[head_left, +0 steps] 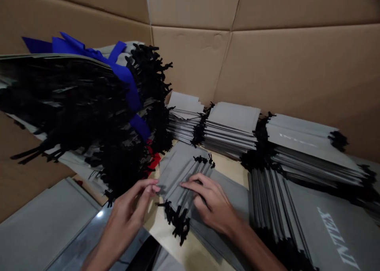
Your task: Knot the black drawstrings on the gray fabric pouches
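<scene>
A fanned bundle of flat grey fabric bags [178, 172] with black drawstring cords [178, 221] lies on the cardboard surface in front of me. My left hand [130, 209] touches the bundle's left edge with its fingertips, fingers extended and close together. My right hand [212, 201] lies flat on top of the bundle, fingers spread and pressing the bags down. Neither hand grips anything.
A tall leaning pile of grey bags [74, 105] with black cords and blue straps [127, 81] fills the left. Neat stacks of grey bags [231, 126] stand behind and at right, one printed INTEX [335, 239]. Cardboard walls [282, 65] enclose the space.
</scene>
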The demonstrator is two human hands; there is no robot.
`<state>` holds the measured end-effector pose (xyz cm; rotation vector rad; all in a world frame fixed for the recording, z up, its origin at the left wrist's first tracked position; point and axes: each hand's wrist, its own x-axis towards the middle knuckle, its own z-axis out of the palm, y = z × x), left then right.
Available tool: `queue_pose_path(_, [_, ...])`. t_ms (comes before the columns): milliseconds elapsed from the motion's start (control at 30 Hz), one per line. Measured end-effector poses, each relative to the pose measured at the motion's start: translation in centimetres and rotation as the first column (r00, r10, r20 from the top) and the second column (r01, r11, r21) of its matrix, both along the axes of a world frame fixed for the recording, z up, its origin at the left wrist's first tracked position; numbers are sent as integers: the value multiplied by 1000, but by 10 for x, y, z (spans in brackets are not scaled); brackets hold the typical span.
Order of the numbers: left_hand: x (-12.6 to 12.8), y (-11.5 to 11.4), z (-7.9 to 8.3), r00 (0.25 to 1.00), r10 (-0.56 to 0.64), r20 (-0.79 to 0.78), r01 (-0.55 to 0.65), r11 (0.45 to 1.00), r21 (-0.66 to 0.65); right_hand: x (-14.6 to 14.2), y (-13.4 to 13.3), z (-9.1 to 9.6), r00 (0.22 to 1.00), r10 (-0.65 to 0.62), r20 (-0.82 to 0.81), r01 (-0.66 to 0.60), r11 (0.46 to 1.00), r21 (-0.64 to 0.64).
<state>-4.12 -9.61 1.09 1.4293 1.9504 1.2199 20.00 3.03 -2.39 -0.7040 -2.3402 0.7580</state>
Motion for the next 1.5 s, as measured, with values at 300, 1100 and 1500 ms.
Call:
queue_pose_path(300, [3,-11,-5,990,-72,-125,62,994,-85,-2,-12,12,954,-21,300,11,999,34])
queue_pose_path(1100, [39,-23,-21,963,-206,-176,219,974,59,1,-14,9,978,-33,204,20,998,66])
queue_pose_path(1500, [30,-23,-28,985,-92,148,105,991,-82,8,-10,11,997,17,72,-25,993,111])
